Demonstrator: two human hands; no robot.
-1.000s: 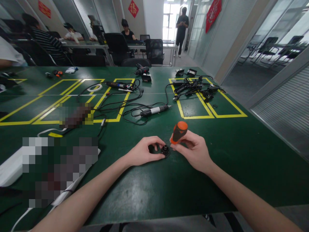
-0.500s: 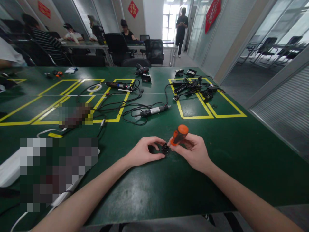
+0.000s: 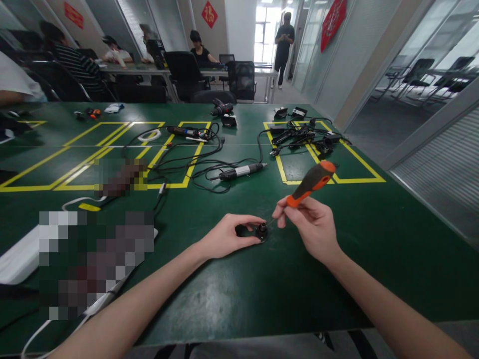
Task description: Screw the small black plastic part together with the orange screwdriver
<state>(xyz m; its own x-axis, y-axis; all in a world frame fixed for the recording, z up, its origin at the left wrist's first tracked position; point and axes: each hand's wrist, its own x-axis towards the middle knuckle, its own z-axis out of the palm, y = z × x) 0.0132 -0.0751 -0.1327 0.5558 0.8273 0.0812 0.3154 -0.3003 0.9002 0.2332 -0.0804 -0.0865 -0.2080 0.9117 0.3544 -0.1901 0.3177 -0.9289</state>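
A screwdriver [image 3: 312, 182] with an orange and dark grey handle is held in my right hand [image 3: 312, 224], its fingers closed round the lower handle. It leans to the right, and its thin shaft points down-left towards a small black round part [image 3: 262, 230]. Whether the tip touches that part I cannot tell. My left hand [image 3: 234, 235] grips the part between thumb and fingers on the green table [image 3: 232, 284]. A short dark cylinder rises from the part's middle.
A grey and black corded electric screwdriver [image 3: 242, 171] lies beyond my hands. Black tools and cables [image 3: 299, 133] are piled at the back right, near yellow tape rectangles [image 3: 359, 180]. A cordless drill [image 3: 221, 107] lies at the far edge. Blurred-out items and a white power strip [image 3: 22, 254] occupy the left.
The screwdriver has tipped from nearly upright over to the right, and my right hand has moved right, away from the black part. My left hand still holds the part.
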